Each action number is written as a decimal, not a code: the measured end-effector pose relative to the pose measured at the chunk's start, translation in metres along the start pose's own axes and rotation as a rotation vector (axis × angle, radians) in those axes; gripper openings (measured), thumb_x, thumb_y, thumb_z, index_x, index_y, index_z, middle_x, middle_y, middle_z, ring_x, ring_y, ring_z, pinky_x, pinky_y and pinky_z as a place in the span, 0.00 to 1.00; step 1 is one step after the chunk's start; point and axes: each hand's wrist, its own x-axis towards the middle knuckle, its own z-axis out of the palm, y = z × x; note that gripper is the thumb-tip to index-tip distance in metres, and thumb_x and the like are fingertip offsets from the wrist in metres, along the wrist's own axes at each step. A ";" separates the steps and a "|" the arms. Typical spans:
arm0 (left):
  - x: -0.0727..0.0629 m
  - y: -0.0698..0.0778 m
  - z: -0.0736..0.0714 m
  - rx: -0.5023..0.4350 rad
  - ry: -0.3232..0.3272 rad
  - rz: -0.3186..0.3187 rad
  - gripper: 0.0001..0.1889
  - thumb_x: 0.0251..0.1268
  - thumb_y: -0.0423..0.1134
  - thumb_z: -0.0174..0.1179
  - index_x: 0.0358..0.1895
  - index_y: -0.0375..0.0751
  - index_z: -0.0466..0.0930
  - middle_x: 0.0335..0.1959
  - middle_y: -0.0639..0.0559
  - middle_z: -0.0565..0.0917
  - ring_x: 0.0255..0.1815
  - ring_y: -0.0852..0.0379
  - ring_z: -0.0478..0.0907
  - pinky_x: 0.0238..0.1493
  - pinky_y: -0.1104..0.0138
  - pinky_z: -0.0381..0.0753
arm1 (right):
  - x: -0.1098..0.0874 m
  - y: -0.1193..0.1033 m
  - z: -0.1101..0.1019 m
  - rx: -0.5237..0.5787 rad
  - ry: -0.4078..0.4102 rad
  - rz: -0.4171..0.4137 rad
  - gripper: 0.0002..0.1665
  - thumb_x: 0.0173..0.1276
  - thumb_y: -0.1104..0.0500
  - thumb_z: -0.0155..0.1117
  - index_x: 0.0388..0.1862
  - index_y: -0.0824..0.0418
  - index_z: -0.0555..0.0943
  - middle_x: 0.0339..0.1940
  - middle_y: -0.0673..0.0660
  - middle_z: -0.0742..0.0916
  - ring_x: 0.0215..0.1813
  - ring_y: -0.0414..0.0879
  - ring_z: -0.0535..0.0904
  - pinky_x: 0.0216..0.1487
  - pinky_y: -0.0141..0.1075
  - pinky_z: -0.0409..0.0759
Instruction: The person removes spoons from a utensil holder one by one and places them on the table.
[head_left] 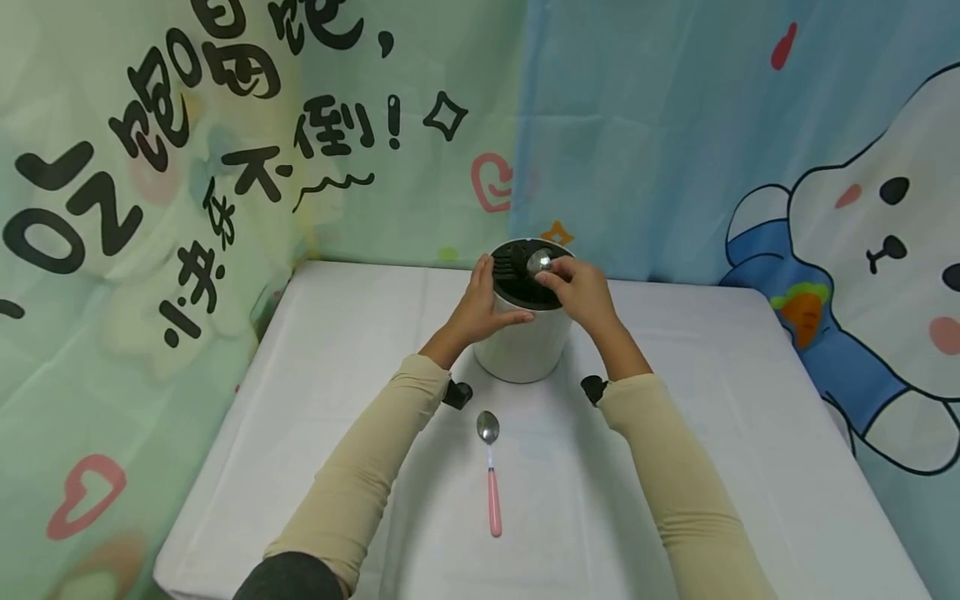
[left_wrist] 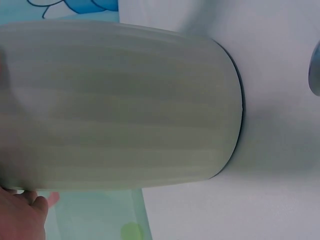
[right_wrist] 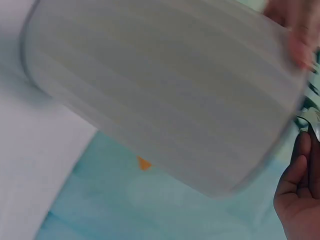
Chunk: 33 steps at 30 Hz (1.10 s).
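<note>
A white utensil holder (head_left: pixel 521 354) with a dark slotted top (head_left: pixel 517 287) stands upright near the table's back edge. My left hand (head_left: pixel 480 308) grips its left side, fingers at the rim and thumb across the front. With fingertips and thumb, my right hand (head_left: pixel 588 293) pinches a metal spoon (head_left: pixel 540 262) near its rounded bowl, over the slotted top; its handle is hidden. In the right wrist view, a sliver of shiny metal shows by the right fingertips (right_wrist: pixel 299 167). A second spoon (head_left: pixel 492 483), with a pink handle, lies in front of the holder.
A white cloth covers the table (head_left: pixel 360 333). Printed curtains (head_left: pixel 630 150) hang right behind its back edge and along the left. Dark wrist straps (head_left: pixel 459 394) show at both sleeves.
</note>
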 end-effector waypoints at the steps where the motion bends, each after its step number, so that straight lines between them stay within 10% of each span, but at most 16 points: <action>1: 0.000 0.000 0.000 -0.003 -0.002 0.001 0.58 0.50 0.55 0.65 0.72 0.37 0.31 0.74 0.41 0.35 0.74 0.45 0.42 0.70 0.54 0.52 | -0.001 -0.003 -0.004 0.021 0.026 -0.008 0.18 0.68 0.51 0.54 0.40 0.67 0.76 0.35 0.64 0.81 0.35 0.52 0.72 0.35 0.40 0.69; 12: 0.002 0.002 -0.001 -0.015 -0.005 -0.029 0.59 0.48 0.56 0.66 0.73 0.40 0.32 0.74 0.45 0.35 0.74 0.48 0.42 0.70 0.55 0.52 | -0.019 -0.044 -0.074 0.312 0.305 -0.134 0.16 0.68 0.55 0.54 0.38 0.70 0.75 0.28 0.38 0.78 0.33 0.27 0.74 0.40 0.21 0.72; 19: -0.001 0.002 -0.001 -0.023 -0.009 -0.030 0.59 0.48 0.56 0.66 0.73 0.40 0.32 0.74 0.44 0.36 0.74 0.48 0.42 0.70 0.54 0.52 | -0.043 -0.030 -0.076 0.433 0.222 -0.100 0.09 0.67 0.59 0.55 0.30 0.63 0.76 0.23 0.38 0.79 0.29 0.32 0.75 0.37 0.21 0.74; 33: -0.001 0.002 -0.001 0.002 -0.010 -0.020 0.59 0.49 0.55 0.66 0.72 0.40 0.30 0.74 0.44 0.34 0.74 0.47 0.41 0.70 0.54 0.52 | -0.090 0.031 0.008 0.510 -0.108 0.254 0.15 0.70 0.59 0.51 0.38 0.74 0.72 0.24 0.41 0.79 0.30 0.34 0.76 0.39 0.25 0.76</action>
